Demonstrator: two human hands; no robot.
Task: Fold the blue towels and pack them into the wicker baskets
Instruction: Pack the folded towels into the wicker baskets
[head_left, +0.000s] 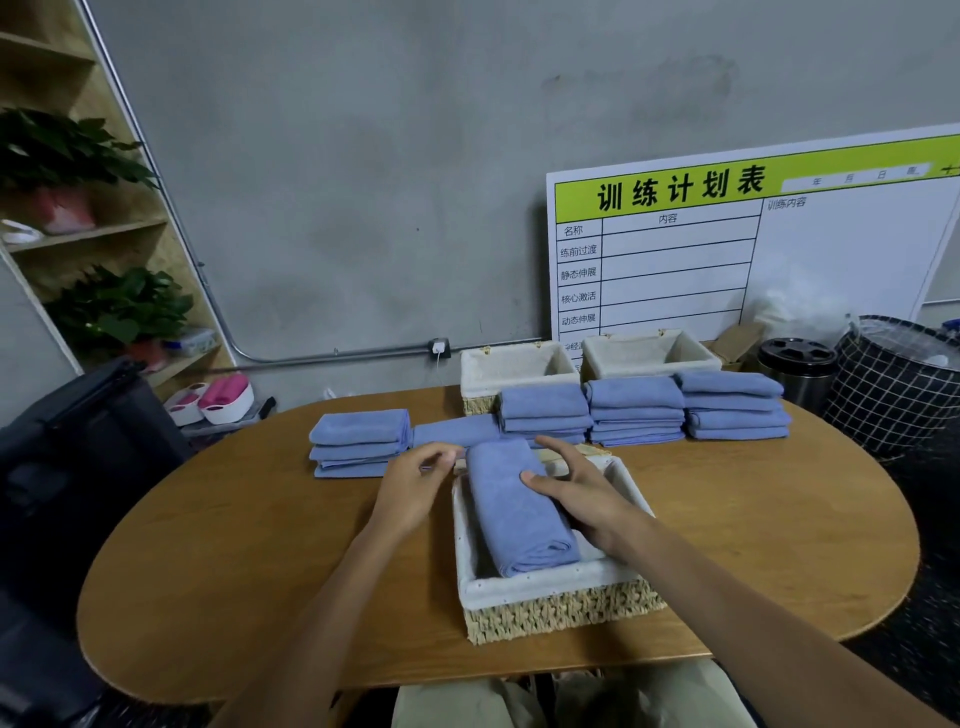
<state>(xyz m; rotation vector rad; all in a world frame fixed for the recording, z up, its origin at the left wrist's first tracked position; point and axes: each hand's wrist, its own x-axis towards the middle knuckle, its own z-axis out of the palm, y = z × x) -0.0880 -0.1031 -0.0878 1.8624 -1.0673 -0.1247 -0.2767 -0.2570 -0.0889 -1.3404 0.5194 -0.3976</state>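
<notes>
A folded blue towel (519, 512) lies in the wicker basket (556, 608) at lower centre. The right hand (576, 491) rests on its right edge, fingers spread and straight. The left hand (415, 486) hovers beside the basket's left rim, fingers loosely curled, holding nothing. Towel stacks (636, 413) line the table (260, 545) behind.
</notes>
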